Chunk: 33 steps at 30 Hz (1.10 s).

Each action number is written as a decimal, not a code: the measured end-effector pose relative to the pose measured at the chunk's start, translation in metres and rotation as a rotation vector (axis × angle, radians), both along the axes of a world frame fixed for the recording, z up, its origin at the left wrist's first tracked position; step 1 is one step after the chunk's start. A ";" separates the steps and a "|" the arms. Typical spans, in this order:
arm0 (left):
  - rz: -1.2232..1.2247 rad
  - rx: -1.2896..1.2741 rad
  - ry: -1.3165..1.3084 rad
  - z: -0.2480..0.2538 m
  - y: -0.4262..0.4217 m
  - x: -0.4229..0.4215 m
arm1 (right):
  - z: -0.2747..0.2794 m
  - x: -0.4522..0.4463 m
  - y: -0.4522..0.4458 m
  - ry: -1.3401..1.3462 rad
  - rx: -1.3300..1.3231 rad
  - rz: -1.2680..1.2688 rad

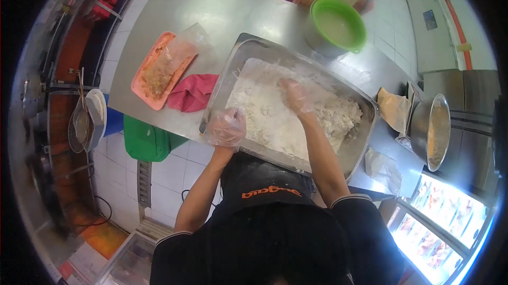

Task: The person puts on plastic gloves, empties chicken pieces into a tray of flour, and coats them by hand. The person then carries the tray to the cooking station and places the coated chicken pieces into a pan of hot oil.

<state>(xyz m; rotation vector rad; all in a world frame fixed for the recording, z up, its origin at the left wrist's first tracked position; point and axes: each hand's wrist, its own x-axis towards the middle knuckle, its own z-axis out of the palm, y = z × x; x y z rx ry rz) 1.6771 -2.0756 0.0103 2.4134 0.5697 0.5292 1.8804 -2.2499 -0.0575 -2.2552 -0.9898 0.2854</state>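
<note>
Left hand point(227, 127) clenched in clear plastic at the tray's point(264, 50) near rim; cannot tell whether it grips. Right hand point(296, 97), gloved likewise, fingers hidden against white powder point(264, 118), grasp unreadable. Steel desk point(159, 15), tiled floor point(114, 158). Tray oblong, metal; powder fine leftward, clumped rightward, under right hand.

The left forearm point(203, 187) points toward one o'clock, and the gloved left hand point(227, 127) is curled like a fist. The right forearm point(323, 160) points toward eleven o'clock; the gloved right hand point(297, 96) lies at two o'clock from the left hand, its fingertips unclear.
</note>
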 end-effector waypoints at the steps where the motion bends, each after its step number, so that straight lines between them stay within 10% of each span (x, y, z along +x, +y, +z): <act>1: 0.004 0.065 -0.010 0.002 0.000 -0.001 | -0.002 0.003 -0.004 -0.028 -0.067 -0.037; 10: 0.041 0.172 -0.005 0.010 -0.001 -0.002 | -0.022 -0.026 -0.018 0.389 -0.080 -0.086; 14: 0.047 0.201 -0.015 0.013 -0.003 -0.002 | -0.031 -0.051 0.001 0.025 0.202 0.071; 20: -0.009 0.121 -0.002 -0.008 0.003 -0.005 | 0.029 -0.054 0.004 0.126 -0.358 -0.213; 30: 0.003 0.118 0.021 0.008 -0.001 -0.003 | -0.001 -0.034 -0.054 0.355 -0.235 -0.270; 33: 0.008 0.140 0.010 0.007 -0.001 -0.005 | -0.036 -0.058 -0.037 -0.186 0.031 -0.057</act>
